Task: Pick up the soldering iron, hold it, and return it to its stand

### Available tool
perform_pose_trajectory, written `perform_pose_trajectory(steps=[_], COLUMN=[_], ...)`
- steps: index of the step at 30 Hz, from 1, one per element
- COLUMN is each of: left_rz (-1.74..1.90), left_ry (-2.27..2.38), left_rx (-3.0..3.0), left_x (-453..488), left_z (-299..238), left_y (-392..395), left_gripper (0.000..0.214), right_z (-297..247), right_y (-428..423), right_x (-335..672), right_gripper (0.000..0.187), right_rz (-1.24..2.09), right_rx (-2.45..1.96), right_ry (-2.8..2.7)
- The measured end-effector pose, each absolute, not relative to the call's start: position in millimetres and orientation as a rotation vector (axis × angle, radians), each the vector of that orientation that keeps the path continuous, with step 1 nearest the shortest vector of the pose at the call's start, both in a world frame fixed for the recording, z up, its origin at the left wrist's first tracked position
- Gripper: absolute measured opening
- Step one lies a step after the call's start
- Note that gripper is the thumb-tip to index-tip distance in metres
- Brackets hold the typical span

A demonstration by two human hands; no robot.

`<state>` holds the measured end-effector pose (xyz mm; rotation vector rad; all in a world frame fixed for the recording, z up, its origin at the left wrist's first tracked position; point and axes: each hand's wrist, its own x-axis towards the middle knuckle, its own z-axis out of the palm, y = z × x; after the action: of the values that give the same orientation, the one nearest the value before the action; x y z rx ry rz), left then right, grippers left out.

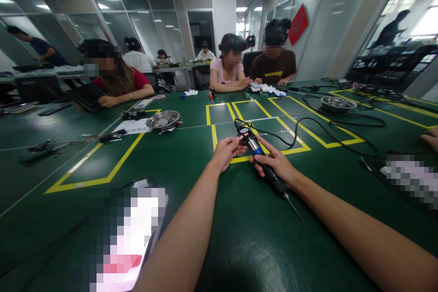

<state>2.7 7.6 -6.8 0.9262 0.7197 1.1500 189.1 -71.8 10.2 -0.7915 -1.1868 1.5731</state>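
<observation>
An electric screwdriver (253,145) with a blue and black body lies tilted just above the green table (239,237), its metal bit (293,207) pointing toward me. My right hand (275,163) is wrapped around its middle. My left hand (226,151) pinches the red and black upper end, where a black cable (308,123) leaves and runs off to the right.
Yellow tape rectangles (219,121) mark the table. Metal bowls stand at the left (163,119) and far right (338,103). Several people sit along the far edge. Black cables coil at the right, another person's hand (431,138) shows at the right edge, and tools (41,148) lie at the left.
</observation>
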Motion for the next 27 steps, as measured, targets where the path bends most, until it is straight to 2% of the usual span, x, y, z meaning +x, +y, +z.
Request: perform_pose_trajectory(steps=[11,27], left_rz=[1.118,1.094], left_ry=[0.601,0.656], left_rx=[0.924,0.916], left_x=[3.7,0.5], left_z=[-0.5,-2.2], left_y=[3.1,4.8], left_gripper=[0.025,0.027], right_z=[10.1,11.7], right_y=[-71.6,-74.9], right_x=[188.6,184.9], right_gripper=[0.099,0.092], right_rz=[1.604,1.597], right_rx=[-0.772,-0.792], right_ry=[-1.219,-1.26])
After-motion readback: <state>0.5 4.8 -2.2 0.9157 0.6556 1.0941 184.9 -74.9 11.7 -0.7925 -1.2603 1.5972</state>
